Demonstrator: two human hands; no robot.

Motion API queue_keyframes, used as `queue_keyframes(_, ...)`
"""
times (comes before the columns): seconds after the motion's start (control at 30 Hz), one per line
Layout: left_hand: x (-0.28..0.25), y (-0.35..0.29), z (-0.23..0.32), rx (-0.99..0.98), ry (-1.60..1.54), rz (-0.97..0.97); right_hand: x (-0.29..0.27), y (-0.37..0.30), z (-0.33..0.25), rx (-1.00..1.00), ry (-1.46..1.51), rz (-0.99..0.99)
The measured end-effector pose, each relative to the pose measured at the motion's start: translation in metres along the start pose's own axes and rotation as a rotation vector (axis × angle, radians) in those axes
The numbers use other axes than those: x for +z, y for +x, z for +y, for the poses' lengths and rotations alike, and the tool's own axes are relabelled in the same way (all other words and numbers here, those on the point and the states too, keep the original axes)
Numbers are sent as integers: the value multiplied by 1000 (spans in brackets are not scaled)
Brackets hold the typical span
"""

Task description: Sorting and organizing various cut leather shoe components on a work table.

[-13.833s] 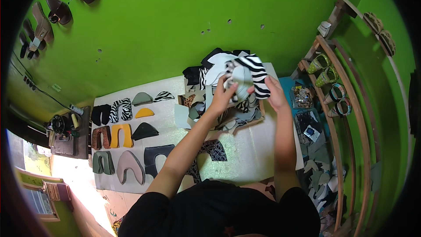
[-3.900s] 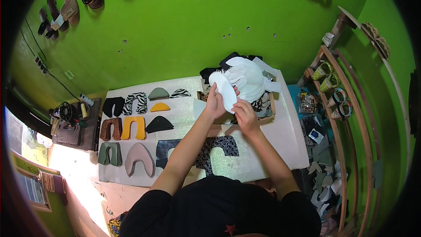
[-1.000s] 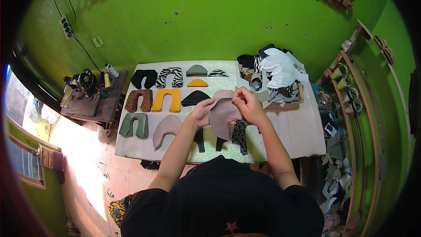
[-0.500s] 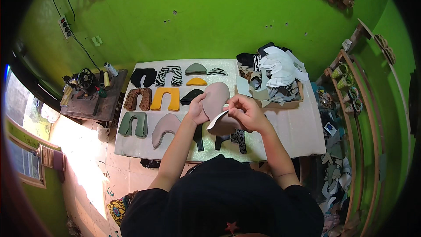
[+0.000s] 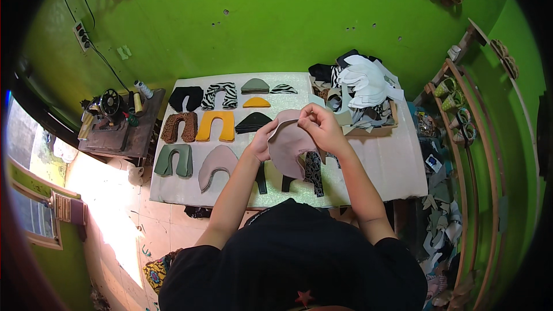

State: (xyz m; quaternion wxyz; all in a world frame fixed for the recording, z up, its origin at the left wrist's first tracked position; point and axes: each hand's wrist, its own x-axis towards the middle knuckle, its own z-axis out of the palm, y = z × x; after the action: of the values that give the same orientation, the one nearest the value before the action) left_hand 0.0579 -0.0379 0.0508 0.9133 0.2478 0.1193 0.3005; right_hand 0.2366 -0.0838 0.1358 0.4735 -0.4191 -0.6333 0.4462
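A dusty-pink curved shoe-upper piece (image 5: 285, 147) is held up over the near middle of the table, its edge bent over. My left hand (image 5: 262, 141) grips its left edge, fingers partly hidden behind it. Thumb and fingers of my right hand (image 5: 318, 128) pinch it at the upper right. A stack of matching pink U-shaped pieces (image 5: 213, 163) lies to the left of my left hand. Beneath the held piece, a black-and-grey patterned strip (image 5: 313, 175) and black pieces (image 5: 261, 181) partly show. Just beyond my left hand sits a black half-round stack (image 5: 252, 122).
Green (image 5: 174, 161), leopard (image 5: 179, 127), yellow (image 5: 216, 126), black (image 5: 186, 98) and zebra (image 5: 220, 96) U-shaped stacks fill the table's left. A box (image 5: 368, 131) heaped with scraps stands at the back right. Beyond the table's left edge is a sewing machine (image 5: 111, 105); a wooden rack (image 5: 473, 155) leans right.
The pink piece has turned in my hands; its white underside, visible before, no longer shows. My right hand has shifted up along its edge, while my left hand stays on the left side.
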Motion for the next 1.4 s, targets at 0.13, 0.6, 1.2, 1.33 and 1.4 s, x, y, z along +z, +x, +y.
queue_keyframes(0.13, -4, -2, -2, 49, 195, 50, 2, 0, 2, -6, -52, 21)
queue_keyframes(0.6, 1, -1, -2, -15, 141, 89, 1, 0, 9, 6, -38, 95)
queue_keyframes(1.2, 0, -5, 0, -23, 115, -2, 2, 2, 13, 19, -12, 95)
queue_keyframes(1.33, 0, -4, 0, -52, 81, -132, -1, 2, 20, -10, -101, 120)
queue_keyframes(1.4, 3, -5, 1, -56, 61, -172, -2, 2, 21, -13, -129, 131)
